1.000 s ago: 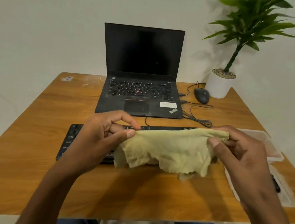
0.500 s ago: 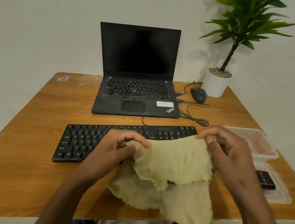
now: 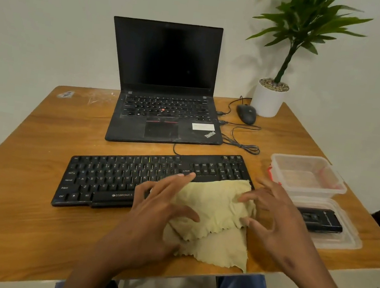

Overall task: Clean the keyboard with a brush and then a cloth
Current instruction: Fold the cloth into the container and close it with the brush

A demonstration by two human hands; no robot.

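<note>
Cloth (image 3: 213, 210), held up between pinching hands a second ago, now lies folded over the keyboard's (image 3: 130, 179) right end at the counter's (image 3: 15, 217) near edge, left hand (image 3: 160, 210) and right hand (image 3: 272, 214) spread flat, ungripping; wiping likely next.

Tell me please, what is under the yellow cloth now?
The yellow cloth lies over the right part of the black keyboard and the table edge. Those keys are hidden. Both hands, left and right, rest on it.
</note>
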